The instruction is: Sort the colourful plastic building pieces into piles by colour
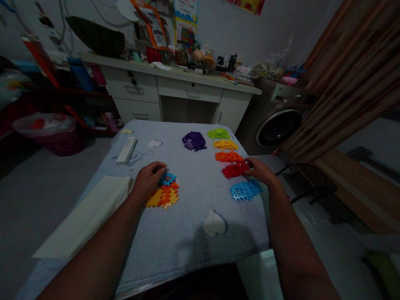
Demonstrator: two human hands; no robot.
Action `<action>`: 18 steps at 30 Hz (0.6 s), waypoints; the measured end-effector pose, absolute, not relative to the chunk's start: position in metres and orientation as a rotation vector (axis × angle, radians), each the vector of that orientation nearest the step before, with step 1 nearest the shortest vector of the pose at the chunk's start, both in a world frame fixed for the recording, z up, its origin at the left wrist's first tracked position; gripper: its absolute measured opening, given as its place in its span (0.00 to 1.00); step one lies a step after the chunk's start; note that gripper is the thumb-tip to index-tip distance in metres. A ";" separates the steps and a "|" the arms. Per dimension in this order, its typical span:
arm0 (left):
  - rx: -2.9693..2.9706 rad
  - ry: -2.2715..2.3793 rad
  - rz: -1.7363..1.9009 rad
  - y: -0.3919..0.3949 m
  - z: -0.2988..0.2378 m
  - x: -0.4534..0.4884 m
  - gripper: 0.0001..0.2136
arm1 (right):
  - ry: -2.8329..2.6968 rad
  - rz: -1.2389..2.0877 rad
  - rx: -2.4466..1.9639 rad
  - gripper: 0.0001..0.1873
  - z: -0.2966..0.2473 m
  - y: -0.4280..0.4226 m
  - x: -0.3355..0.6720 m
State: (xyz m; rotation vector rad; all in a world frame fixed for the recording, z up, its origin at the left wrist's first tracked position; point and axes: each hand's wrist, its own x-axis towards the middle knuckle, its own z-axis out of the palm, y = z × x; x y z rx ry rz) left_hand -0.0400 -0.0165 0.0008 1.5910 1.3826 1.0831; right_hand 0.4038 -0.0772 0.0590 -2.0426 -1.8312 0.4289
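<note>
Six heaps of notched plastic (194,141) on heart-patterned cloth (193,179)

The bare left forearm (103,246) slants up from the lower left, left hand (147,180) curled left of centre; the right forearm (289,229) rises from the lower right, right hand (260,170) bent inward.

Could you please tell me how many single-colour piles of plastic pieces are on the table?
6: purple pile at the far middle; along the right side, far to near, green pile, yellow pile, orange pile, red pile by the right hand, and blue pile.
</note>
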 end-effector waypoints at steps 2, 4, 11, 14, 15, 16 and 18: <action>1.601 1.384 1.083 -0.016 0.000 -0.041 0.14 | -1.837 0.424 -2.058 0.27 0.058 -0.077 0.409; 1.619 1.389 1.079 -0.016 0.001 -0.041 0.13 | -1.844 0.408 -2.100 0.27 0.058 -0.077 0.411; 1.630 1.404 1.077 -0.015 0.000 -0.040 0.14 | -1.931 0.322 -2.223 0.26 0.054 -0.076 0.409; 1.621 1.396 1.071 -0.015 0.001 -0.040 0.14 | -1.937 0.214 -2.257 0.25 0.060 -0.077 0.404; 1.623 1.397 1.072 -0.015 0.001 -0.040 0.14 | -1.934 0.184 -2.264 0.24 0.063 -0.078 0.401; 1.629 1.401 1.071 -0.016 0.001 -0.040 0.14 | -1.932 0.159 -2.265 0.23 0.066 -0.078 0.398; 1.640 1.408 1.076 -0.015 0.001 -0.040 0.14 | -1.931 0.128 -2.245 0.22 0.074 -0.078 0.387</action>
